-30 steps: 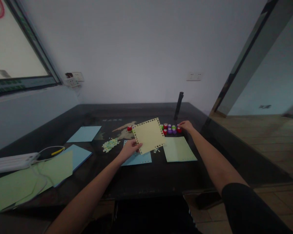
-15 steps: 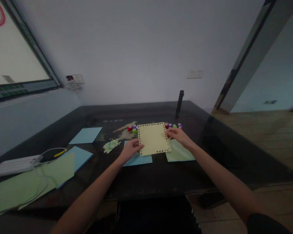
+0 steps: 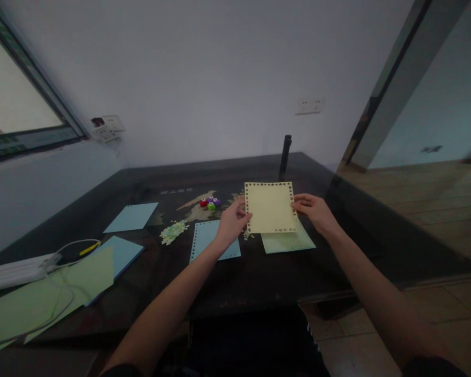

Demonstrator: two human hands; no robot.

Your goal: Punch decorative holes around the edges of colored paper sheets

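A pale yellow sheet [image 3: 270, 208] with small shapes punched along its edges is held up above the table. My left hand [image 3: 232, 222] pinches its left edge, and my right hand [image 3: 313, 209] grips the right edge. Beneath and partly behind it lies a light green sheet [image 3: 288, 243]. A light blue sheet [image 3: 204, 238] with punched edges rests below my left forearm and hand. Small round figures [image 3: 211, 203] in red, purple and green stand behind the blue sheet. Left of that sheet is a pile of paper bits [image 3: 173, 231].
On the dark table [image 3: 149, 293], another blue sheet [image 3: 131, 217] lies at the left. Nearer are stacked green sheets [image 3: 82, 277], a white power strip [image 3: 18, 271] and a cable. A black upright device [image 3: 284, 156] stands at the back.
Both hands have moved the yellow sheet to the right, uncovering more of the blue sheet and covering part of the green one. The right-hand group of figures is now hidden behind it.
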